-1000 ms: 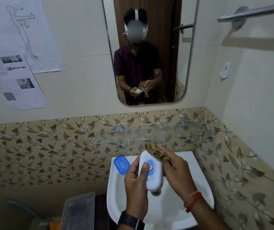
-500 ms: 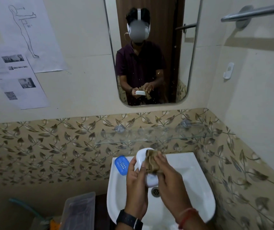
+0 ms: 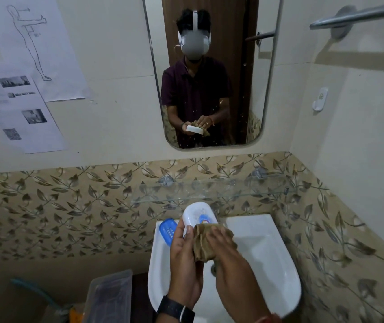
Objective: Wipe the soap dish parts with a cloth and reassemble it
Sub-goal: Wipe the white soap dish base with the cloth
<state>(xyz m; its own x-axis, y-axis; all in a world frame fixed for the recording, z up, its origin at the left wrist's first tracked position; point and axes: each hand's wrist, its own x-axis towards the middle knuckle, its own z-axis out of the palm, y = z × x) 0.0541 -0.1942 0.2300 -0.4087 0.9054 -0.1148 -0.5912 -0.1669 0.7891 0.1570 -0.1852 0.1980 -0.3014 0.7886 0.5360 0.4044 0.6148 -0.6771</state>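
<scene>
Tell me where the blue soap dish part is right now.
In the head view, the blue part lies on the white sink at its back left corner, just left of the left hand.

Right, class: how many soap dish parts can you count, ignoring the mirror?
2. The white part is held in the left hand over the sink; the blue part lies on the sink's back-left rim. More may be hidden under the cloth.

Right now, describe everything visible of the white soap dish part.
The white soap dish part is a glossy oval plastic shell with a colourful sticker, held above the sink, far end toward the wall. The left hand grips its left side; the brown cloth, bunched in the right hand, covers its near half.
</scene>
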